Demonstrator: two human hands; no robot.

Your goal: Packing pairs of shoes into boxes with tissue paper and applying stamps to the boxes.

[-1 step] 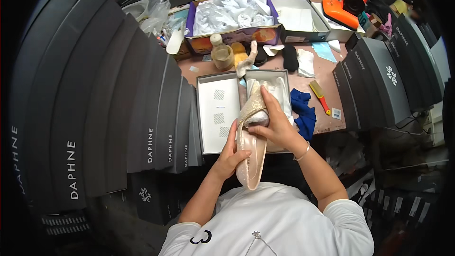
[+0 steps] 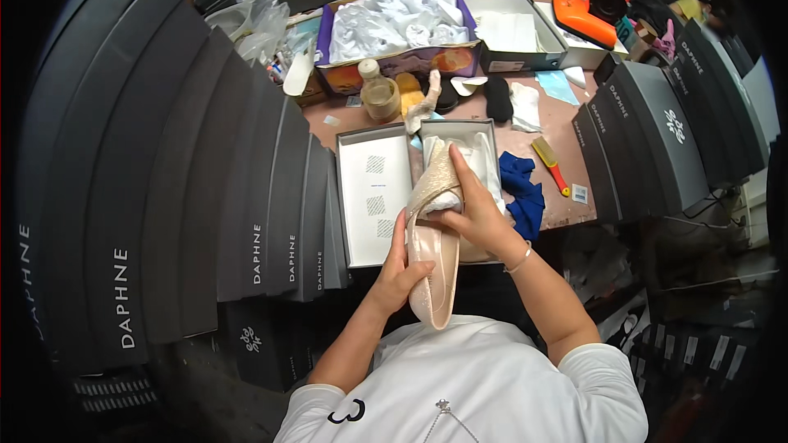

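Note:
A glittery pale-gold flat shoe [image 2: 433,279] is held between both hands above the near edge of the table, its heel toward me and its toe pointing away. White paper stuffing [image 2: 442,203] shows inside the front. My left hand [image 2: 400,271] grips the left side, thumb over the rim of the opening. My right hand [image 2: 472,209] wraps the front from the right, fingers along the upper and thumb at the stuffing. Beneath the toe sits an open shoebox [image 2: 495,143] lined with white tissue paper. Its white-inside lid [image 2: 373,160] lies to the left.
Tall stacks of dark shoeboxes [image 2: 189,164] rise on the left, more boxes [image 2: 648,131] on the right. A blue cloth [image 2: 525,205] and a yellow-red brush [image 2: 550,166] lie right of the shoebox. Farther back are a bottle [image 2: 379,98], a purple carton [image 2: 398,64] and an orange tool [image 2: 583,20].

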